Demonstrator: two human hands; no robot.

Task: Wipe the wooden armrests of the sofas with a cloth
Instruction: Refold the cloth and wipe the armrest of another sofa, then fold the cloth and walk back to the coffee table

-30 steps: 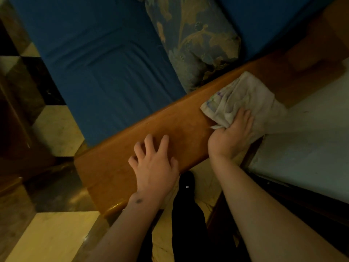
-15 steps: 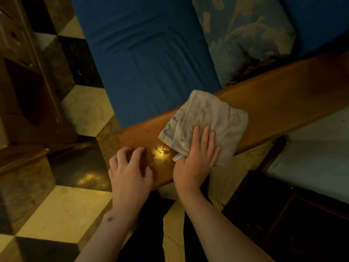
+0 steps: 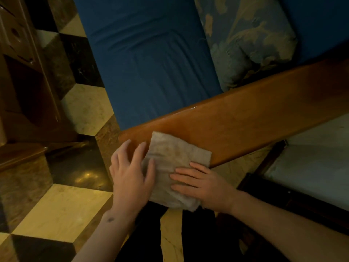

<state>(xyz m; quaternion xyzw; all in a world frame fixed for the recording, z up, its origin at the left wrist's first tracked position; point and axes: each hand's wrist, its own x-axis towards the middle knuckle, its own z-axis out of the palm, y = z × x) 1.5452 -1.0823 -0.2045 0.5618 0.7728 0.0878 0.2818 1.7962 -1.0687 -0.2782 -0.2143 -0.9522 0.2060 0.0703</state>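
Observation:
A glossy brown wooden armrest [image 3: 245,121] runs from the lower middle up to the right edge, beside the blue sofa seat [image 3: 151,59]. A crumpled beige cloth [image 3: 175,159] drapes over the armrest's near front end and hangs down its side. My right hand [image 3: 204,184] presses flat on the cloth's lower right part, fingers pointing left. My left hand [image 3: 130,171] lies over the armrest's front end with its thumb and fingers on the cloth's left edge.
A floral cushion [image 3: 249,38] leans at the sofa's back right corner. A pale surface in a dark wooden frame [image 3: 311,161] sits to the right of the armrest. Dark wooden furniture [image 3: 24,76] stands at left on the chequered marble floor [image 3: 56,210].
My right hand has slid the cloth along the armrest from its far part to the near front end and over its side. My left hand has moved onto the cloth's edge.

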